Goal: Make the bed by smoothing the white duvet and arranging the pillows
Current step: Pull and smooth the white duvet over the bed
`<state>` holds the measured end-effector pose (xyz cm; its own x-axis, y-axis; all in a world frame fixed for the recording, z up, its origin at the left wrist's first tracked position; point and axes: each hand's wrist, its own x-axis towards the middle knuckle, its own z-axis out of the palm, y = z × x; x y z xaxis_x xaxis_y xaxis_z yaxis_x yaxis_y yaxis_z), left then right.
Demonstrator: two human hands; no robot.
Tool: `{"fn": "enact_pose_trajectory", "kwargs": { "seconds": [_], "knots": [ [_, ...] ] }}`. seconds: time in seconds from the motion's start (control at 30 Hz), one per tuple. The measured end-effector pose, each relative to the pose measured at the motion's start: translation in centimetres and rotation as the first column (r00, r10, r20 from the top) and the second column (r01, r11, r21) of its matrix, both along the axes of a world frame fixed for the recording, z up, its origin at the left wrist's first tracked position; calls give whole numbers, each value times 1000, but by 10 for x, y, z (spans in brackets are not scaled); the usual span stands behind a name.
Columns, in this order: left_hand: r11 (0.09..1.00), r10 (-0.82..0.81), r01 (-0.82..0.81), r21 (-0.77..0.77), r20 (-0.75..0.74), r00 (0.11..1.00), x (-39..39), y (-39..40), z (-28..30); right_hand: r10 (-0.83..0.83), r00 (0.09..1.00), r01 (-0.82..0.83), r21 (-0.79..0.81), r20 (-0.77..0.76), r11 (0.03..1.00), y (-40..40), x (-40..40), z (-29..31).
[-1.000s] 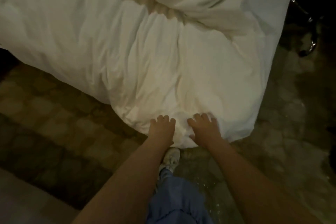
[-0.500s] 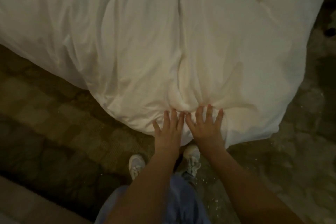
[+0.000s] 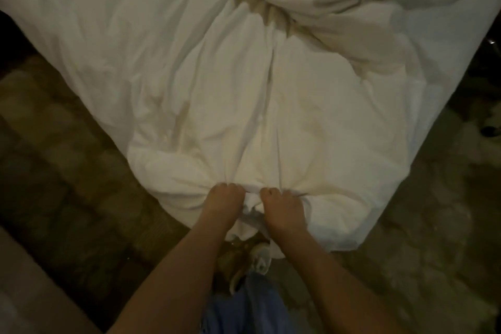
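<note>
One white duvet [image 3: 244, 89] covered the bed, rumpled, with creases running from its far bunched fold down to the near corner that hung over the patterned carpet [image 3: 67, 184]. Both hands gripped that near corner side by side: the left hand [image 3: 223, 202] and the right hand [image 3: 283, 207] each had fingers curled into gathered fabric, a small tuft between them. Below the corner showed a white shoe [image 3: 260, 259] and blue trousers [image 3: 244, 309].

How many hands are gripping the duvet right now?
2: the left hand and right hand, side by side, both bunch the white duvet at its near edge.
</note>
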<state>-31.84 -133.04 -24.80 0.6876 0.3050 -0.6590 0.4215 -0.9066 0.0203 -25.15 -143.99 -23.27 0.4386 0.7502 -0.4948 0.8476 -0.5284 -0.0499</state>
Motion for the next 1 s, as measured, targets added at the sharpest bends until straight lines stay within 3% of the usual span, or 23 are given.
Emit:
{"fn": "enact_pose_trajectory", "kwargs": {
  "seconds": [0.03,0.13,0.3,0.43,0.6,0.73,0.8,0.87,0.93,1.0],
  "knots": [
    [999,-37,37,4,7,999,2,-1,14,-31,999,31,-24,-33,999,3,7,15],
    [999,-35,35,5,98,995,24,9,78,19,983,-51,177,181,983,6,37,65],
    [989,-96,51,139,339,936,70,38,242,-44,894,-62,221,446,973,37,84,228],
    [979,-150,62,196,478,866,77,34,343,-113,826,-32,247,552,969,31,84,343],
    [992,-113,52,117,619,777,87,8,421,-89,674,-27,144,734,989,6,95,426],
    [997,-48,80,-8,743,668,117,-14,427,-158,578,100,123,800,987,-37,131,436],
    [984,-140,176,1,608,781,115,-28,390,-150,650,194,29,745,981,-67,135,396],
    [967,-253,245,65,309,917,94,-43,337,-102,787,305,-240,608,922,-103,117,336],
    [945,-308,291,151,112,945,74,-49,294,-91,874,339,-464,478,819,-136,95,280],
    [934,-325,317,163,21,945,68,-49,274,-130,921,313,-500,367,808,-157,76,248]
  ]
}}
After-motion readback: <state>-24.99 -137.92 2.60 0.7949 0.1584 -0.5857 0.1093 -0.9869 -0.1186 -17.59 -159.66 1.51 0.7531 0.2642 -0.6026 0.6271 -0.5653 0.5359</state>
